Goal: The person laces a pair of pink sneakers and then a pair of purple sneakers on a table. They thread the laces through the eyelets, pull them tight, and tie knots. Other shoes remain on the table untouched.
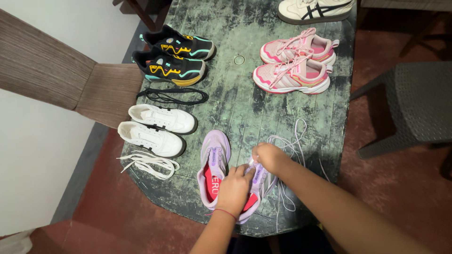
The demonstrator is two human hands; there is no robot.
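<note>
Two hands work at the near edge of a worn green table [245, 108], both on the right one of a pair of lilac shoes. The left hand [234, 190], with a thin red band at the wrist, lies closed over the opening of that lilac shoe [256, 188], its fingers curled down onto it. The right hand [269, 157] is bunched at the shoe's upper part, fingertips pinched together on the tongue area; whether it grips a lace there cannot be told. The other lilac shoe [214, 164] lies just beside it on the left, its red insole showing. A loose pale lace [292, 146] trails over the table to the right of the hands.

Further left stands a pair of white shoes [157, 129], with a white lace [148, 163] coiled in front of them and a black lace [172, 95] behind. Beyond that sits a pair of black shoes [174, 56] with yellow and teal trim. At the far right are pink shoes [296, 63], laced, and a cream shoe [313, 9] with dark stripes at the top edge. A small ring [239, 59] lies near the table's middle. A grey chair [414, 103] stands at the right.
</note>
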